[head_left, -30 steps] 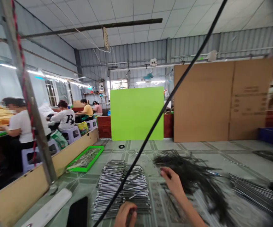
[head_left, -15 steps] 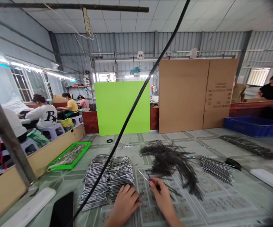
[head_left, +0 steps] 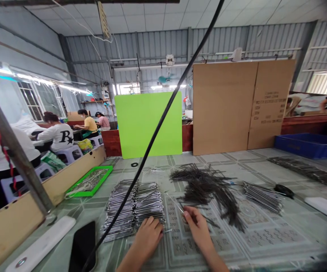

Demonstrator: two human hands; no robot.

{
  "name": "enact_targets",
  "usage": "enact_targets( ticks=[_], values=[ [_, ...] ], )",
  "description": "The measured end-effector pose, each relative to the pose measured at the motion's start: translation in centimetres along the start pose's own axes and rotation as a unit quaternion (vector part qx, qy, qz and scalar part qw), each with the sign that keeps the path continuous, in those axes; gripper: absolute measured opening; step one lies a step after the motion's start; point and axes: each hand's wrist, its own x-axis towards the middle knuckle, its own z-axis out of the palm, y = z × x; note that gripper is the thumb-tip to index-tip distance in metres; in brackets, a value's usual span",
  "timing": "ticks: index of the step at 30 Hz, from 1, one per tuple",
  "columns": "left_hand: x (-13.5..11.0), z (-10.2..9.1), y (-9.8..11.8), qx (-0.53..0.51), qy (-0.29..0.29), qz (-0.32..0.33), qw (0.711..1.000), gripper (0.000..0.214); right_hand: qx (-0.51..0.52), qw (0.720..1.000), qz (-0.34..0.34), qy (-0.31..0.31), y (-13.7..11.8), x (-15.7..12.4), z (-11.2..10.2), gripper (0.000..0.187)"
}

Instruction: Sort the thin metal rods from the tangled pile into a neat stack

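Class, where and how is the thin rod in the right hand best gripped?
The thin rod is probably best pinched mid-length, coming from the left: the right hand covers its near end, and the straight rest juts out bare, away and leftward.

A: Cam setup?
B: One head-worn cam, POV. Faces fwd + down over table (head_left: 265,249).
A: Dist?
B: Close to L hand (head_left: 148,233) and R hand (head_left: 196,223), both low in frame, approx. ctr, seen from wrist side.
A: Bkgd?
B: Wide FOV: green board (head_left: 140,124) + cardboard (head_left: 224,109) at mid-dist, back wall (head_left: 152,47) + ceiling (head_left: 152,17) farther up. Black cable (head_left: 176,90) cuts diag. across view; R corners dark.
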Motion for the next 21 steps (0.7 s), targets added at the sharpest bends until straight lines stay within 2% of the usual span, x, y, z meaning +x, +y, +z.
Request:
enact_targets(
  ticks=[6,13,17,21],
  values=[
    [-0.2,0.1,-0.5,-0.033,-0.004,-0.045,0.998,0.019,0.114,0.992,0.031,-0.049,0.5,-1.8,2.5,0.038],
    [0.1,0.1,-1.1,-0.046,-0.014,-0.061,0.997,0.024,0.13,0.99,0.024,-0.046,0.8,-2.2,4.5,0.039],
    [0.0,0.1,-1.7,-0.058,0.032,-0.043,0.997,0.025,0.133,0.99,0.017,-0.051,0.6,-1.5,4.6,0.037],
    [0.8,-1.3,-3.0,-0.125,0.106,-0.055,0.985,0.023,0.127,0.991,0.014,-0.034,0.9,-0.9,3.7,0.036]
  ],
)
